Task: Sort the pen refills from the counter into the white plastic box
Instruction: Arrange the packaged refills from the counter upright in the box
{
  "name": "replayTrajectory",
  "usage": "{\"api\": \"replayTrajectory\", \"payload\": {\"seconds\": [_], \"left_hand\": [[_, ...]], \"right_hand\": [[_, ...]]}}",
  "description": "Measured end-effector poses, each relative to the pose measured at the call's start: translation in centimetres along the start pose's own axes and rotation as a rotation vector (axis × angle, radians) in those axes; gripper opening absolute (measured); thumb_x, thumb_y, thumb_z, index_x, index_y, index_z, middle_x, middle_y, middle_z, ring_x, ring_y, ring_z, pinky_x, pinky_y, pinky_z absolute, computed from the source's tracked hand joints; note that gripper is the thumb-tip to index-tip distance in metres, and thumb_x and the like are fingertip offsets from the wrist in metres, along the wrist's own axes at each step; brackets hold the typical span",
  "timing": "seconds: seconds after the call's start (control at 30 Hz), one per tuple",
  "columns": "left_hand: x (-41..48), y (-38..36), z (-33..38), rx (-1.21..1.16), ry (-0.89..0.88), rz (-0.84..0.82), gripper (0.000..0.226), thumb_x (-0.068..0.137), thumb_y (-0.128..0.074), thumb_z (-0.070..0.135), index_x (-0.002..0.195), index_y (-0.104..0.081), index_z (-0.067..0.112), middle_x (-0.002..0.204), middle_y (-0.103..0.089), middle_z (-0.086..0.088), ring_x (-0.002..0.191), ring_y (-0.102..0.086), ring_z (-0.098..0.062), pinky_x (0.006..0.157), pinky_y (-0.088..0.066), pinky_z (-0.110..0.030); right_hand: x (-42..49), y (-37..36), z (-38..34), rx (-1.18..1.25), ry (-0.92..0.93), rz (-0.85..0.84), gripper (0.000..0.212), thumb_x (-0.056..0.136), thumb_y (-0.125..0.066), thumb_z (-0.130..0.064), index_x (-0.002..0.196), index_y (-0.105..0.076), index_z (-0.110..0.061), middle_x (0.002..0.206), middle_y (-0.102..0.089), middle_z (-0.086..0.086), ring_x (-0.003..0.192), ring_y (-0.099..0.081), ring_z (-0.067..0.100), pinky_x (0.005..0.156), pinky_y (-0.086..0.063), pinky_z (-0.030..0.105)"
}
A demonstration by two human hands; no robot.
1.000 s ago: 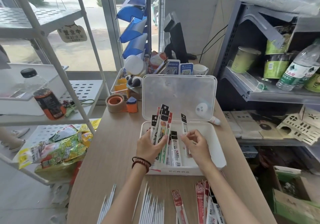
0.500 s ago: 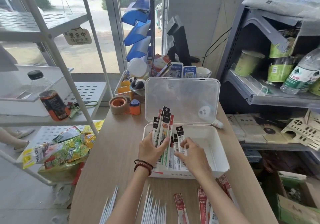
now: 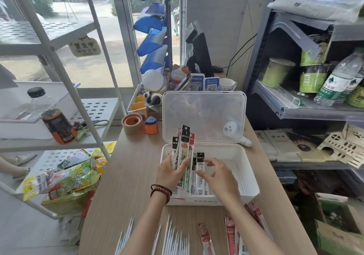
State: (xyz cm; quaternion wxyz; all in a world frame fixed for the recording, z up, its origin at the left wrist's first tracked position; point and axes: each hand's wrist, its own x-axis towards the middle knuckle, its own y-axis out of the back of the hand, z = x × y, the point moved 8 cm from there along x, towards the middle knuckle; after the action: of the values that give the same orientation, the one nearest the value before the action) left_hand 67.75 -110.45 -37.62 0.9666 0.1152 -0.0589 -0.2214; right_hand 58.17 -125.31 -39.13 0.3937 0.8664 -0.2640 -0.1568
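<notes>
The left hand [image 3: 171, 173] grips a fan of black-topped pen refill packets [image 3: 184, 146] upright in the rectangular white plastic box [image 3: 250, 168]. The right hand [image 3: 220, 178] has brought a single black-topped packet [image 3: 200, 161] alongside; whether it still pinches it I cannot tell. Thin white loose refills [image 3: 175, 241] wait on the wooden table [image 3: 128, 176]

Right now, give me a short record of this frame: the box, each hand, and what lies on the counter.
white plastic box: on the counter, lid open and upright
left hand: grips a bundle of refill packs standing in the box
right hand: at a black-topped pack in the box; grip unclear
outside the box: loose white refills and red packs on the near counter
</notes>
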Motion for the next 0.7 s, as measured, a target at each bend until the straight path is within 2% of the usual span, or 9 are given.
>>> {"api": "replayTrajectory", "payload": {"seconds": [0.1, 0.23, 0.37, 0.43, 0.53, 0.63, 0.7], "left_hand": [[0.0, -0.3, 0.1, 0.011, -0.008, -0.014, 0.011, 0.083, -0.066, 0.037, 0.086, -0.061, 0.028, 0.082, -0.072, 0.001, 0.072, -0.07, -0.011, 0.062, -0.059, -0.029], [-0.1, -0.4, 0.1, 0.003, 0.001, -0.022, 0.01, 0.084, -0.064, 0.035, 0.086, -0.06, 0.027, 0.083, -0.072, 0.001, 0.071, -0.071, -0.01, 0.061, -0.059, -0.028], [-0.1, -0.6, 0.1, 0.04, 0.018, -0.054, 0.019, 0.084, -0.062, 0.041, 0.085, -0.064, 0.022, 0.079, -0.072, -0.001, 0.07, -0.07, -0.013, 0.061, -0.059, -0.032], [-0.2, -0.8, 0.2, 0.048, 0.021, -0.077, 0.018, 0.085, -0.061, 0.041, 0.086, -0.066, 0.024, 0.08, -0.072, -0.001, 0.07, -0.071, -0.014, 0.061, -0.059, -0.033], [-0.3, -0.9, 0.4, -0.016, 0.017, -0.091, 0.011, 0.085, -0.062, 0.038, 0.086, -0.064, 0.028, 0.081, -0.073, -0.001, 0.072, -0.071, -0.016, 0.063, -0.06, -0.037], [-0.5, -0.8, 0.7, -0.063, 0.009, -0.089, 0.008, 0.084, -0.064, 0.036, 0.087, -0.064, 0.029, 0.084, -0.073, 0.0, 0.075, -0.072, -0.015, 0.065, -0.059, -0.035], [-0.6, -0.9, 0.8, -0.05, 0.001, -0.102, 0.007, 0.084, -0.064, 0.035, 0.088, -0.063, 0.029, 0.085, -0.073, 0.001, 0.075, -0.072, -0.013, 0.064, -0.059, -0.034]], "right_hand": [[-0.5, 1.0, -0.6, 0.076, 0.009, 0.054, 0.036, 0.081, -0.055, -0.068, 0.102, -0.062, -0.04, 0.104, -0.059, -0.025, 0.076, -0.058, -0.005, 0.054, -0.042, 0.019], [-0.8, 1.5, -0.8, 0.206, -0.001, 0.059, 0.039, 0.077, -0.05, -0.076, 0.086, -0.063, -0.041, 0.091, -0.065, -0.025, 0.077, -0.06, -0.005, 0.054, -0.042, 0.021], [-0.9, 1.3, -1.2, 0.426, 0.05, 0.006, 0.038, 0.066, -0.062, -0.073, 0.08, -0.07, -0.038, 0.079, -0.072, -0.016, 0.073, -0.067, 0.001, 0.07, -0.057, 0.032], [-1.1, 0.8, -1.2, 0.475, 0.069, -0.051, 0.038, 0.061, -0.068, -0.073, 0.08, -0.073, -0.04, 0.079, -0.074, -0.015, 0.073, -0.069, 0.003, 0.076, -0.059, 0.039], [-1.1, 0.6, -1.2, 0.471, 0.073, -0.079, 0.044, 0.058, -0.07, -0.074, 0.084, -0.071, -0.039, 0.081, -0.074, -0.015, 0.076, -0.07, 0.003, 0.077, -0.059, 0.04], [-0.8, 0.6, -1.0, 0.476, 0.054, -0.093, 0.049, 0.057, -0.072, -0.072, 0.09, -0.067, -0.035, 0.084, -0.074, -0.014, 0.078, -0.07, 0.002, 0.077, -0.06, 0.038], [-0.6, 0.4, -1.1, 0.496, 0.063, -0.12, 0.048, 0.058, -0.073, -0.07, 0.087, -0.071, -0.032, 0.083, -0.074, -0.013, 0.078, -0.07, 0.005, 0.079, -0.059, 0.041]]}}
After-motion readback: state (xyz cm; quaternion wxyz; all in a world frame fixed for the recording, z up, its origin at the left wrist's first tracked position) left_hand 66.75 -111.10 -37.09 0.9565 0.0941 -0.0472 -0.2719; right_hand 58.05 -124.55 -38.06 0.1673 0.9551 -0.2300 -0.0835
